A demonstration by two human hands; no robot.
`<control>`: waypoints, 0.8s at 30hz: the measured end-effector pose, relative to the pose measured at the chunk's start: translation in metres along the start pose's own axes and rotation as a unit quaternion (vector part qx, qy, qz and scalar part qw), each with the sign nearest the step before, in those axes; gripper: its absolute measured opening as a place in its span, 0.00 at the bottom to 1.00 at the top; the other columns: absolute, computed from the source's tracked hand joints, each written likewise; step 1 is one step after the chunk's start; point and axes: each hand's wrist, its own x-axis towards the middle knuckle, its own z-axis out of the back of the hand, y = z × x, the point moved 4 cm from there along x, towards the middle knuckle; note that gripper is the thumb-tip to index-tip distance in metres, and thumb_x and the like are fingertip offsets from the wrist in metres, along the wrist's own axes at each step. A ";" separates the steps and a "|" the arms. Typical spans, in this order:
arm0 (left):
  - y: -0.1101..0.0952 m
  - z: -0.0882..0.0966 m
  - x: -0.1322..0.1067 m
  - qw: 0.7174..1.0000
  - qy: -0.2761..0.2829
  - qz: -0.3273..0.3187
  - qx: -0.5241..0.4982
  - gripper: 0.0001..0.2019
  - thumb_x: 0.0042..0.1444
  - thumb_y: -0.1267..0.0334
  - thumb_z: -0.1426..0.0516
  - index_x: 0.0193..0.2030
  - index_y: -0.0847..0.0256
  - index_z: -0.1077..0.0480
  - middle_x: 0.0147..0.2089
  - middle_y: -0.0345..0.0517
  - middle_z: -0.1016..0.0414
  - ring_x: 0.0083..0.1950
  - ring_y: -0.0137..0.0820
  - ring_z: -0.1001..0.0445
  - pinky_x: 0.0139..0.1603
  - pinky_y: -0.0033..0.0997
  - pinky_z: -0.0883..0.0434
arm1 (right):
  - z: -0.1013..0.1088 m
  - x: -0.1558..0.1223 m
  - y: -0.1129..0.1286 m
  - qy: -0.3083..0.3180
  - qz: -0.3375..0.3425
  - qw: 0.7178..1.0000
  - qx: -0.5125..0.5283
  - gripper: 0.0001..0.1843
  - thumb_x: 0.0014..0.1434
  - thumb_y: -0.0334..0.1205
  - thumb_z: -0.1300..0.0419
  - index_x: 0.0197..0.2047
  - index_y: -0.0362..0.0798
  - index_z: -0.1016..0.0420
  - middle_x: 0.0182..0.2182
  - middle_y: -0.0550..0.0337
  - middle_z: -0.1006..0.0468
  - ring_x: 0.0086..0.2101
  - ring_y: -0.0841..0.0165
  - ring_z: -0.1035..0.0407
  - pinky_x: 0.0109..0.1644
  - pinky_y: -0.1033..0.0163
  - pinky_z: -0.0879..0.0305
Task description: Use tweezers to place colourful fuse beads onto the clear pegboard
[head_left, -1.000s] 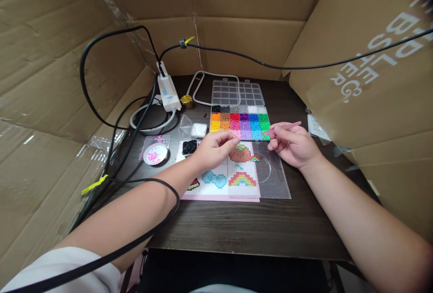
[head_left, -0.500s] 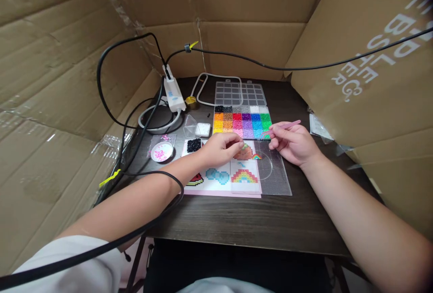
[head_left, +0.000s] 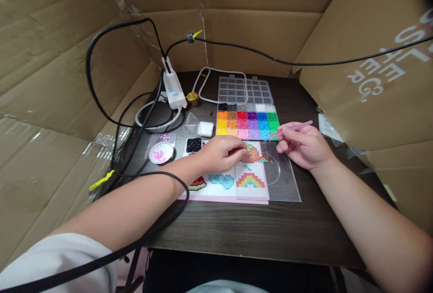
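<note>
My right hand [head_left: 306,147] pinches a pair of pink tweezers [head_left: 301,125]; their bent tips are by the front right corner of the bead box [head_left: 248,121], which is sorted by colour. My left hand [head_left: 226,154] lies over the printed pattern sheet [head_left: 221,193], fingers curled with thumb and fingertips close together; whatever may be between them is hidden. Under and right of the sheet's edge is a clear pegboard [head_left: 289,182]. A small rainbow of beads [head_left: 263,159] sits between my hands. Part of the sheet is covered by my left hand and forearm.
A white dish of pink beads [head_left: 161,153], a black bead tray [head_left: 194,145] and a white bead tray [head_left: 205,128] stand left. Behind are a power strip [head_left: 174,90] and a gold cup [head_left: 192,98]. A black cable [head_left: 176,180] crosses my left forearm. Cardboard walls [head_left: 253,31] enclose the table.
The camera view has shifted slightly, so the table items appear a little farther apart. Both hands keep nearly the same pose and place over the table; the tweezers stay in my right hand.
</note>
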 end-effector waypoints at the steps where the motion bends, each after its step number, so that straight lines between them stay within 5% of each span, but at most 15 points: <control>1: 0.001 0.001 0.000 1.000 -0.002 0.000 -0.006 0.10 0.61 0.63 0.47 0.33 0.61 0.26 0.30 0.43 0.23 0.32 0.26 0.27 0.34 0.29 0.32 | 0.000 0.000 0.000 0.001 0.000 1.000 0.003 0.14 0.44 0.42 0.25 0.31 0.44 0.22 0.23 0.62 0.25 0.17 0.75 0.33 0.22 0.65 0.31; 7: 0.000 0.007 0.002 0.999 -0.012 0.000 -0.039 0.13 0.63 0.62 0.49 0.32 0.61 0.26 0.30 0.42 0.22 0.30 0.24 0.26 0.31 0.25 0.32 | 0.002 0.004 0.001 -0.006 0.037 0.999 0.032 0.12 0.49 0.45 0.28 0.30 0.45 0.22 0.23 0.60 0.24 0.17 0.73 0.33 0.22 0.63 0.32; 12: 0.001 0.013 0.002 0.999 -0.028 0.021 -0.034 0.12 0.63 0.63 0.48 0.32 0.61 0.26 0.29 0.41 0.23 0.29 0.23 0.28 0.31 0.24 0.32 | 0.013 0.007 0.006 -0.069 0.118 0.990 0.023 0.12 0.51 0.46 0.30 0.30 0.45 0.22 0.22 0.61 0.25 0.17 0.72 0.33 0.20 0.64 0.35; 24: 0.010 0.008 0.001 0.994 -0.014 0.090 -0.053 0.06 0.56 0.65 0.44 0.33 0.62 0.26 0.26 0.38 0.27 0.25 0.21 0.35 0.28 0.23 0.37 | 0.021 0.008 0.006 -0.114 0.210 0.952 -0.189 0.13 0.56 0.47 0.32 0.34 0.44 0.20 0.23 0.57 0.22 0.18 0.72 0.34 0.22 0.64 0.38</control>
